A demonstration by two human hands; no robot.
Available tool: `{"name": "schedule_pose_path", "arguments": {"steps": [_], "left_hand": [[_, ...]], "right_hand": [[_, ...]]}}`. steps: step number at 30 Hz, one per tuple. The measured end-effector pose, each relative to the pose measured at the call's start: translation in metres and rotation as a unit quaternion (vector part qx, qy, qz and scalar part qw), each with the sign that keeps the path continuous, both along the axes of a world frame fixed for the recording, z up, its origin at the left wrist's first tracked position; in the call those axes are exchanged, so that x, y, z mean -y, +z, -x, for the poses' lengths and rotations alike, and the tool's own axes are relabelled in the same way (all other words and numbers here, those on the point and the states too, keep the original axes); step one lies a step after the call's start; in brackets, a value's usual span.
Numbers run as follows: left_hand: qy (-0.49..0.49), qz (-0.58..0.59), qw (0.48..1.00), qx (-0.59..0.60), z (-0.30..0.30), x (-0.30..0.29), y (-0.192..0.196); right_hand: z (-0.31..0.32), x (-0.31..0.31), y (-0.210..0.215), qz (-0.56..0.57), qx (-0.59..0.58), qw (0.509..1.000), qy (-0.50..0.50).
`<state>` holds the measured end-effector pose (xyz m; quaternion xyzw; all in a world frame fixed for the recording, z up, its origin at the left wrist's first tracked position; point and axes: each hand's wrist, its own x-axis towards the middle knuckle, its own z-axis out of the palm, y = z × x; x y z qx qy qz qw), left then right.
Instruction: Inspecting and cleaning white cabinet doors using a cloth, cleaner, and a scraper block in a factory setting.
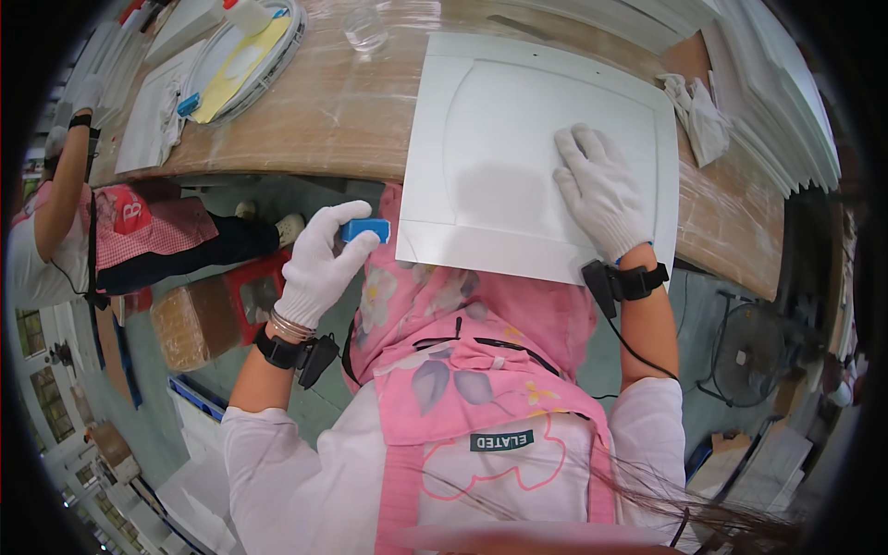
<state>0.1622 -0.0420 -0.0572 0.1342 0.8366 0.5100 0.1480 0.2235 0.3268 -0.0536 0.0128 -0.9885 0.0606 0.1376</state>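
My left hand (pixel 323 260), in a white knit glove, pinches a small blue block (pixel 365 229) between thumb and fingers, just off the left edge of a white panel (pixel 499 139). The panel has a shaped groove running round its face. It lies on the table and juts over the near edge toward my apron. My right hand (pixel 599 190), gloved too, rests flat on the panel's right side with its fingers stretched out. A shadow falls across the middle of the panel. What the block is for cannot be told from its shape.
A round tray (pixel 294 42) at the back left bears a yellow cloth (pixel 242 69) and a white bottle (pixel 248 16). A clear cup (pixel 365 32) stands beside it. Stacked white panels (pixel 768 83) and a crumpled white glove (pixel 698 116) lie right. Another person (pixel 55 231) works at left.
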Motion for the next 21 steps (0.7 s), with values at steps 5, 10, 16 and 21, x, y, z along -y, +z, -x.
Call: {"name": "schedule_pose_path", "arguments": {"steps": [5,10,16,21], "left_hand": [[-0.077,0.086,0.991,-0.073,-0.001,-0.011,0.008],[0.037,-0.095,0.993,0.059,0.007,-0.016,0.013],[0.009,-0.220,0.951,0.217,0.005,-0.026,0.029],[-0.026,-0.272,0.891,0.362,-0.005,-0.057,0.045]], "right_hand": [[0.001,-0.001,0.001,0.003,-0.001,1.000,0.007],[0.000,-0.003,0.000,0.013,-0.001,1.000,0.009],[-0.020,0.029,0.009,0.274,0.032,0.957,0.084],[-0.026,0.078,0.036,0.420,0.062,0.888,0.178]]}}
